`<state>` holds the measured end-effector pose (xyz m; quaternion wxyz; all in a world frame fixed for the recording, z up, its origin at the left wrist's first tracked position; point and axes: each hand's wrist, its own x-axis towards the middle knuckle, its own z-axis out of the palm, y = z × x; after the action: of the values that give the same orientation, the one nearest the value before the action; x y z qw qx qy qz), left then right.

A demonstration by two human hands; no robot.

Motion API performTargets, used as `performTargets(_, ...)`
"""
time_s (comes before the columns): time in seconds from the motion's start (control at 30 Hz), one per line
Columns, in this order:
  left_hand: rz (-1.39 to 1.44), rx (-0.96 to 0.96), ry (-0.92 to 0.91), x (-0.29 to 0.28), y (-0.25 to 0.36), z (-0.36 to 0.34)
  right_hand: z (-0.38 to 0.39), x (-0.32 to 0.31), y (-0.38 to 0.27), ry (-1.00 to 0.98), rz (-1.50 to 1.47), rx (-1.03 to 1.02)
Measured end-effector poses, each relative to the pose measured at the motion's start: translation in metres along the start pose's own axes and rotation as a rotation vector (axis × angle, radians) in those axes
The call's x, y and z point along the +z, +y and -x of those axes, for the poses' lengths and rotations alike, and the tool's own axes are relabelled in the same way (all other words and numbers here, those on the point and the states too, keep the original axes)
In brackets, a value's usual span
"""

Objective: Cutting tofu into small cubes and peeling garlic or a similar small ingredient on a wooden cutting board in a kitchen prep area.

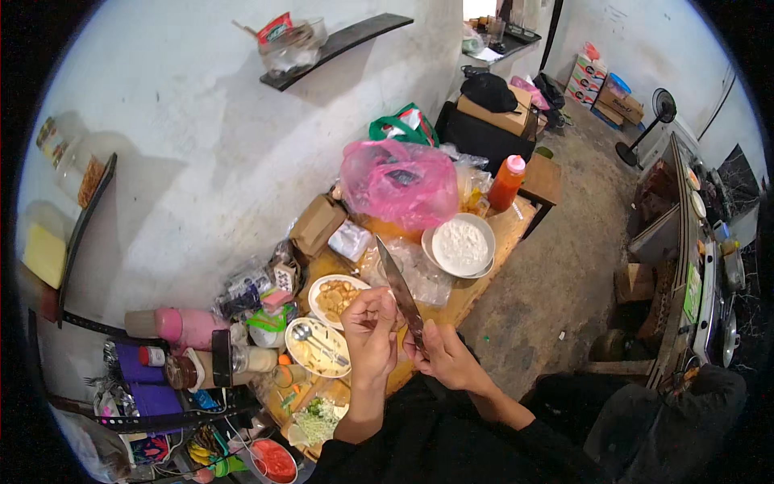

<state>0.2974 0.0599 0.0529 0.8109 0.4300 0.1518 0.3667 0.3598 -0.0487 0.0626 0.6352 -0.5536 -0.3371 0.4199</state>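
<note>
My right hand (448, 359) grips the handle of a long kitchen knife (397, 282), its blade pointing up and away over the table. My left hand (369, 329) is raised beside the blade, fingers curled and pinched together close to the metal; whether a small thing sits between them I cannot tell. Below my hands lies the wooden table (492, 242). A white plate of fried pieces (334, 297) sits just left of my left hand, and an oval dish with spoons (316, 345) lies nearer me.
A white bowl of rice (461, 244), a pink plastic bag (399, 184), an orange sauce bottle (506, 182) and a brown box (316, 224) crowd the far table. Chopped greens (316, 419), a red bowl (274, 460) and bottles sit near left. A fan (661, 109) stands far right.
</note>
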Motion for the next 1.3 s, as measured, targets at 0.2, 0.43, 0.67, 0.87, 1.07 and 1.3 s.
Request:
performTargets(0.2, 0.055, -0.050, -0.035, 0.062, -0.017, -0.023, -0.005, -0.057, -0.013, 0.051, 0.024, -0.070)
performTargets(0.43, 0.036, -0.038, -0.033, 0.115, -0.061, -0.055, -0.012, -0.119, -0.021, 0.134, 0.033, -0.148)
performTargets(0.67, -0.030, -0.020, -0.084, 0.149, -0.090, -0.080, -0.018, -0.158, -0.026, 0.294, 0.047, -0.242)
performTargets(0.87, -0.002, -0.022, -0.092, 0.158, -0.105, -0.094, -0.024, -0.177, -0.025, 0.300, 0.020, -0.159)
performTargets(1.07, -0.014, -0.032, -0.050, 0.169, -0.109, -0.102, -0.028, -0.188, -0.024, 0.240, -0.033, -0.156)
performTargets(1.3, 0.003, -0.041, -0.095, 0.174, -0.115, -0.098, -0.024, -0.195, -0.017, 0.243, -0.041, -0.180)
